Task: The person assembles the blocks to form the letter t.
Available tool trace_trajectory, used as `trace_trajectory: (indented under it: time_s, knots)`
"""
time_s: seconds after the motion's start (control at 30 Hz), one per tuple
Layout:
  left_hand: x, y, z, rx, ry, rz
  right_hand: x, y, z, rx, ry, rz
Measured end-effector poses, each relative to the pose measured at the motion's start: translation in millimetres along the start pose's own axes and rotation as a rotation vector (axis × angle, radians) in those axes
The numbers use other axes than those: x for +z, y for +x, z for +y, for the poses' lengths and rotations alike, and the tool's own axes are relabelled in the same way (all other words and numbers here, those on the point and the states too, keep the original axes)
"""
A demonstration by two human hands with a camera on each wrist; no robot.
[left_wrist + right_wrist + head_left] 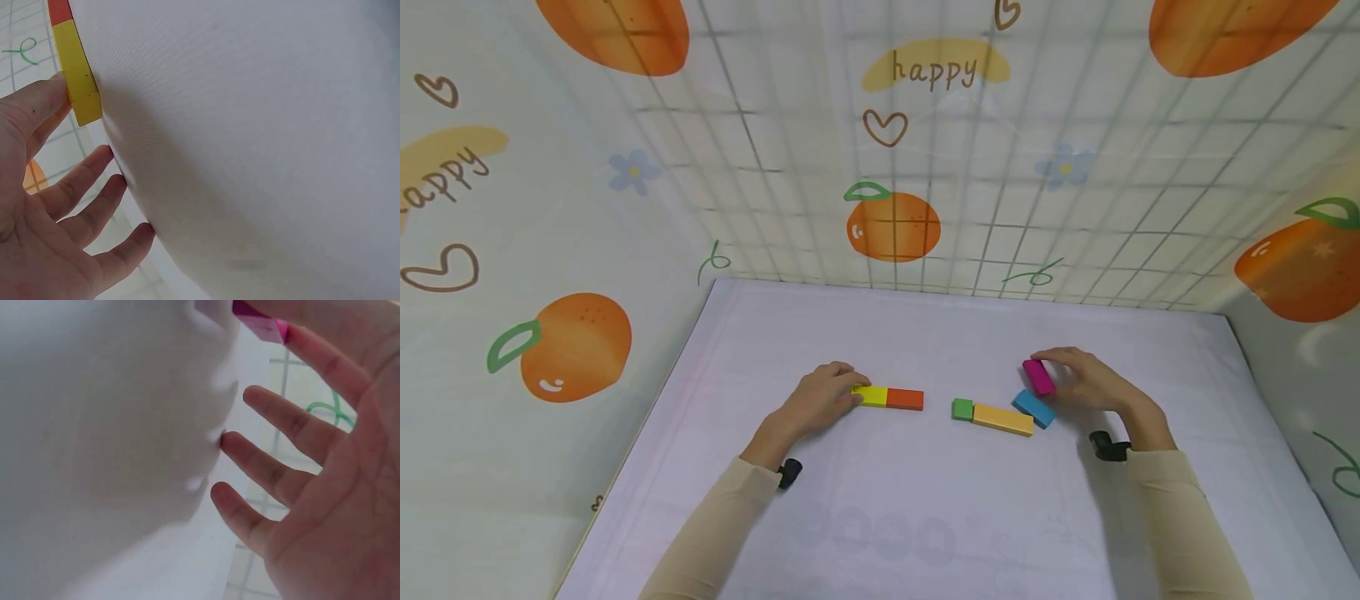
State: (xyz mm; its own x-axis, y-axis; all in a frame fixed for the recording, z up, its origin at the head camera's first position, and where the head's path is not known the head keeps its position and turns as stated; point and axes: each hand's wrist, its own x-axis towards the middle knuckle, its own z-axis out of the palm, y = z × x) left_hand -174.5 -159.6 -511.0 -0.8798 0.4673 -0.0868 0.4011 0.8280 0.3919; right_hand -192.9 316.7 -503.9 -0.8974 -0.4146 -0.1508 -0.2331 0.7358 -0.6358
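Observation:
At the left, my left hand (818, 398) pinches the outer end of a yellow block (872, 396) between thumb and forefinger, its other fingers spread. Against the yellow block's right end lies a red block (906, 400), the two forming a straight row. My right hand (1092, 385) holds a magenta block (1039, 377) by thumb and forefinger, tilted, just behind a blue block (1034, 408). That blue block lies slanted at the right end of a long orange-yellow block (1003, 419). A small green block (962, 409) sits at the long block's left end.
All the blocks are on a white tabletop (880, 492). A gap separates the red block from the green one. Behind the table stands a printed backdrop (805, 208) with oranges and a grid. Small black devices (1108, 447) show at both wrists.

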Motion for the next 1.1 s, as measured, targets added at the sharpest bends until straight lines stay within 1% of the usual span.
trace_trajectory:
  time_s: [0.13,0.23,0.53,0.8,1.1]
  knots:
    - [-0.4,-0.3,0.4,-0.001,0.001,-0.006,2.4,1.4,-5.9,0.032,0.014,0.007]
    - [0.0,-0.2,0.2,0.0,0.007,-0.007,4.9,1.7,-11.4,0.04,0.014,0.015]
    - [1.9,0.7,-1.7,-0.004,0.006,0.001,14.4,5.7,-31.1,0.032,-0.008,0.031]
    - [2.3,1.0,-3.0,0.003,0.012,0.005,21.9,10.3,-50.5,-0.02,-0.003,0.047]
    - [2.7,0.5,-2.7,-0.003,0.005,0.0,32.0,19.5,-59.3,-0.017,-0.004,0.054]
